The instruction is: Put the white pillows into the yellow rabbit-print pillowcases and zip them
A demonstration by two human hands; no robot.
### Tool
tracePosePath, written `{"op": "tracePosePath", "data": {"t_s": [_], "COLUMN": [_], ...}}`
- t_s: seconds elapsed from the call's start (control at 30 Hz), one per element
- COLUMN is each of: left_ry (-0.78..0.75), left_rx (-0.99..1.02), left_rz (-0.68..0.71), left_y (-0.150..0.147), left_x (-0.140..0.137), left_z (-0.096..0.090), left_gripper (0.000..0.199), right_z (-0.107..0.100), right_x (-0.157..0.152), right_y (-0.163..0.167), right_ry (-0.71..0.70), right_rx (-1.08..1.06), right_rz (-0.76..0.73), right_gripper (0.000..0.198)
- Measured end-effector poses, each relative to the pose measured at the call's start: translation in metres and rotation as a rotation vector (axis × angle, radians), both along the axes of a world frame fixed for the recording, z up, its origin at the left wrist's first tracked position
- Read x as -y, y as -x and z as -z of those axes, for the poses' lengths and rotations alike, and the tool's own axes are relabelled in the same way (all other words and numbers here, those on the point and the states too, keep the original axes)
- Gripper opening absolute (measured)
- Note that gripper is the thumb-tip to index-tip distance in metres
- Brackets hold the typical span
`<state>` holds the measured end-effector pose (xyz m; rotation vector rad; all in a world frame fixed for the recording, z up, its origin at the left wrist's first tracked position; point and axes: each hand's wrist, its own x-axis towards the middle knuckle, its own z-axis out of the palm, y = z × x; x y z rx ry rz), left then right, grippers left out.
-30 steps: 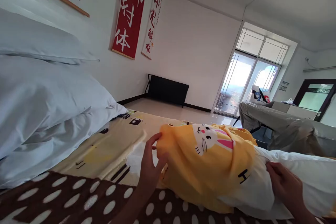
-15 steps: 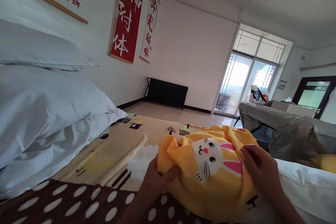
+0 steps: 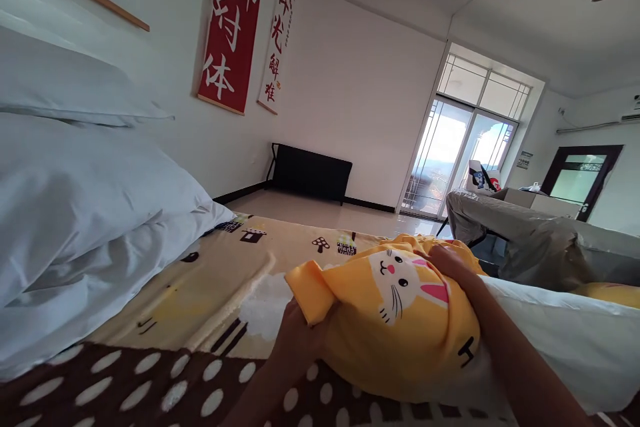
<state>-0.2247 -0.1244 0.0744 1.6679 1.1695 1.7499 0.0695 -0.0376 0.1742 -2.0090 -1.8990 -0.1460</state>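
A yellow pillowcase (image 3: 360,347) printed with a white rabbit face and pink ears lies bunched over one end of a long white pillow (image 3: 560,340). My left hand (image 3: 300,337) is closed on the pillowcase's left corner, which sticks up folded above the fingers. Reaching over the top, my right hand (image 3: 445,261) grips the gathered cloth at the far side, beside the rabbit's ears. Its fingertips are partly hidden in the folds. Beneath lies a bed cover (image 3: 200,287) with beige animal prints and a brown polka-dot band.
White pillows (image 3: 95,193) are stacked on the left. Another yellow item (image 3: 610,291) shows at the right edge. Behind stand a plastic-covered piece of furniture (image 3: 540,233), a black folded frame (image 3: 313,172) by the wall and a glass door (image 3: 455,147).
My right hand has moved from the pillowcase's right side up and away to its far edge. The left corner now stands higher and folded over my left hand. The view has shifted slightly right.
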Motion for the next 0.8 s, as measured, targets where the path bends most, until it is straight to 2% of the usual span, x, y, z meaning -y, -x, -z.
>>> {"op": "tracePosePath", "data": {"t_s": [0.1, 0.17, 0.2, 0.23, 0.27, 0.33, 0.37, 0.4, 0.5, 0.57, 0.6, 0.63, 0.67, 0.7, 0.73, 0.8], "left_ry": [0.042, 0.094, 0.114, 0.130, 0.147, 0.196, 0.224, 0.244, 0.218, 0.178, 0.170, 0.169, 0.167, 0.159, 0.147, 0.132], "left_rx": [-0.036, 0.006, 0.021, 0.033, 0.042, 0.062, 0.081, 0.103, 0.170, 0.197, 0.199, 0.194, 0.187, 0.185, 0.184, 0.183], "left_rz": [0.014, 0.020, 0.029, 0.049, 0.077, 0.128, 0.137, 0.136, 0.101, 0.048, 0.011, -0.025, -0.052, -0.071, -0.082, -0.092], "left_y": [0.002, 0.004, 0.005, 0.006, 0.007, 0.008, 0.008, 0.008, 0.006, 0.005, 0.005, 0.005, 0.005, 0.006, 0.006, 0.007], "left_x": [-0.001, -0.005, -0.007, -0.008, -0.010, -0.010, -0.010, -0.009, -0.005, -0.002, -0.001, 0.000, 0.001, 0.002, 0.003, 0.005], "left_z": [-0.003, -0.003, -0.002, -0.002, -0.002, -0.003, -0.004, -0.005, -0.009, -0.010, -0.011, -0.011, -0.011, -0.011, -0.011, -0.012], "left_gripper": [0.032, 0.035, 0.036, 0.037, 0.038, 0.041, 0.043, 0.044, 0.045, 0.043, 0.043, 0.043, 0.043, 0.043, 0.043, 0.042], "right_z": [0.014, 0.009, 0.002, -0.005, -0.012, -0.017, -0.016, -0.012, 0.003, 0.004, 0.000, -0.006, -0.013, -0.020, -0.028, -0.040], "right_x": [0.001, 0.009, 0.015, 0.023, 0.032, 0.051, 0.061, 0.070, 0.097, 0.117, 0.128, 0.137, 0.145, 0.150, 0.152, 0.145], "right_y": [0.009, 0.006, 0.001, -0.005, -0.011, -0.022, -0.025, -0.024, -0.010, 0.004, 0.011, 0.018, 0.024, 0.029, 0.033, 0.034], "right_ry": [-0.010, -0.080, -0.162, -0.309, -0.522, -1.031, -1.240, -1.376, -1.495, -1.646, -1.725, -1.760, -1.718, -1.594, -1.396, -0.907], "right_rx": [-0.033, -0.050, -0.072, -0.128, -0.222, -0.472, -0.584, -0.656, -0.632, -0.523, -0.448, -0.364, -0.265, -0.158, -0.045, 0.171], "right_rz": [-0.043, -0.032, 0.007, 0.074, 0.155, 0.289, 0.312, 0.302, 0.267, 0.260, 0.197, 0.081, -0.072, -0.230, -0.361, -0.491], "right_gripper": [0.020, 0.018, 0.021, 0.026, 0.030, 0.031, 0.027, 0.024, 0.016, 0.011, 0.009, 0.009, 0.009, 0.009, 0.011, 0.020]}}
